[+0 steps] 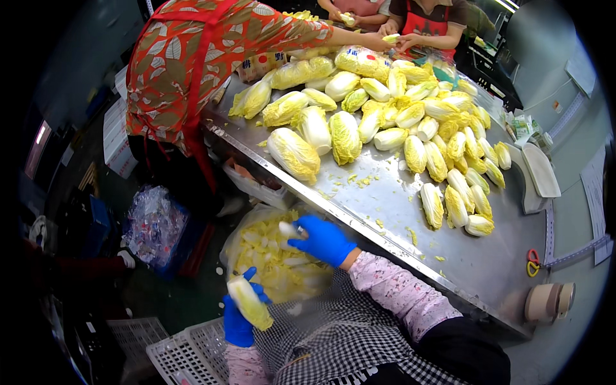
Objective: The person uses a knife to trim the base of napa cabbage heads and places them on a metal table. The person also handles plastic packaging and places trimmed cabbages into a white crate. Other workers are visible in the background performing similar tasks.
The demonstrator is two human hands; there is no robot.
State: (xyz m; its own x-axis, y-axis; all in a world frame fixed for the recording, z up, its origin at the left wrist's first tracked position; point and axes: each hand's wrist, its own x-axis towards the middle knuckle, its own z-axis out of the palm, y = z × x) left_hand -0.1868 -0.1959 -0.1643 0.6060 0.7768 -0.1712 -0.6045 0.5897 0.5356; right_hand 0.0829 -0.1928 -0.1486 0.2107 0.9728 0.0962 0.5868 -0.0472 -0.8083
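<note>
My left hand (239, 321), in a blue glove, grips a small peeled napa cabbage (249, 303), its white base up and its yellow leaf end down toward my apron. My right hand (323, 240), also blue-gloved, is closed over a large clear bag (226, 247) of yellow cabbage leaves (266, 256). At its fingertips are a white cabbage piece (287, 229) and a small shiny bit; what the fingers grip is mostly hidden. The two hands are apart, with the cabbage held beside the bag.
A steel table (391, 212) bears a heap of napa cabbages (410, 115). Scissors (533, 262) and a tape roll (545, 301) lie at its right. A white crate (192, 353) stands lower left. A person in a floral top (173, 70) reaches across; two others work at the far side.
</note>
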